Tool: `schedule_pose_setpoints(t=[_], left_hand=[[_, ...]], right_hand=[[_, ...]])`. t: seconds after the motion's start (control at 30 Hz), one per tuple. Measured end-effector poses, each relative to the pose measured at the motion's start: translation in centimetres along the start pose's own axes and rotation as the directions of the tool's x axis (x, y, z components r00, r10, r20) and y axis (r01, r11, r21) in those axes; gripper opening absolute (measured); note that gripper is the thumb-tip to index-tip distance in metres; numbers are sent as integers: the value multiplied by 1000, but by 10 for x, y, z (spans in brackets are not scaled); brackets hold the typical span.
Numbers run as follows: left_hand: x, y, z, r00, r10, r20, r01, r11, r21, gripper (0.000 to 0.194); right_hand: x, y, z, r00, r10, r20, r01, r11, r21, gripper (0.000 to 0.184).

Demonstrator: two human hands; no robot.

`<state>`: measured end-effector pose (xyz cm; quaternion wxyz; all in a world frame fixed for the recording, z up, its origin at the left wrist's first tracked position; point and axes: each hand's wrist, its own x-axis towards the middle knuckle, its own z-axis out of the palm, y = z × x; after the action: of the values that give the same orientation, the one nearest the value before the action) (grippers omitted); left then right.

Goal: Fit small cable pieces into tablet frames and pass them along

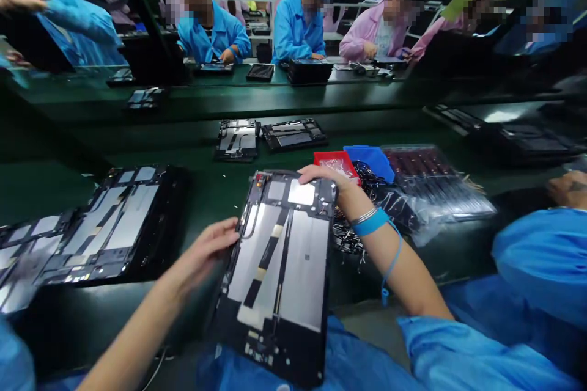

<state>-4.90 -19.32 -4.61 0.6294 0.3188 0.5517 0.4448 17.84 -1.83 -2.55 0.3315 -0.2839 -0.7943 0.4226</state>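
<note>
Tablet (302, 269) near side/left of red bin (331, 154): R hand (324, 176) fingers closed on top edge; L hand (206, 250) fingers bent at side edge, can't tell if gripping. Back's off, insides bare; stack (114, 226) farther L of bin, ditto.

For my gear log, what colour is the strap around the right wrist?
The wrist strap is mostly bright blue, best seen in the head view.

Cables (347, 241) right of the held tablet (300, 269)
</note>
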Motion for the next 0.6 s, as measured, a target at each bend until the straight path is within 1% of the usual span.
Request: schedule_pose_setpoints(t=[0.03,0.07,0.1,0.13,0.17,0.2,0.23,0.3,0.33,0.37,0.4,0.43,0.47,0.53,0.57,0.6], left_hand=[[-8,-15,6,998,-15,-58,11,997,-77,45],[-15,-28,11,993,-31,-110,16,991,-134,44],[-22,-38,15,986,-43,-160,14,984,-180,44],[-27,-45,18,977,-52,-205,7,976,-217,46],[-31,-49,21,967,-60,-246,-2,970,-243,48],[-34,-52,22,954,-62,-292,-18,964,-264,51],[-35,-54,24,940,-60,-335,-37,960,-277,54],[-32,-54,26,915,-50,-401,-74,955,-289,60],[-29,-54,27,905,-44,-423,-88,954,-286,63],[-24,-54,27,898,-39,-439,-93,957,-276,66],[-20,-54,26,894,-38,-446,-85,964,-252,69],[-15,-53,24,894,-38,-446,-62,976,-207,71],[-12,-53,20,895,-33,-445,-29,991,-131,72],[-7,-54,11,886,32,-462,28,992,122,70],[-5,-56,7,864,102,-493,40,962,270,68],[-5,-59,3,832,187,-522,44,917,397,66]], right_hand=[[1,4,5,991,42,128,-56,993,104,12],[3,7,10,968,75,241,-120,976,181,13],[7,9,14,947,112,302,-181,960,212,14],[9,10,16,933,161,322,-239,946,220,17],[10,10,17,927,211,309,-287,932,223,20],[6,8,17,931,257,261,-318,920,229,23],[-1,6,16,935,311,170,-345,907,241,28],[-29,2,12,951,305,-51,-286,929,234,31],[-48,1,11,944,290,-160,-260,948,185,31],[-68,0,11,931,279,-236,-259,959,114,31],[-88,0,13,920,276,-279,-279,960,33,30],[-107,1,17,911,286,-297,-313,948,-47,29],[-123,3,23,911,311,-270,-353,928,-123,29],[-146,7,38,916,343,-206,-390,881,-267,30],[-153,9,47,919,349,-185,-393,855,-339,31],[-156,12,55,922,347,-172,-388,832,-397,33]])
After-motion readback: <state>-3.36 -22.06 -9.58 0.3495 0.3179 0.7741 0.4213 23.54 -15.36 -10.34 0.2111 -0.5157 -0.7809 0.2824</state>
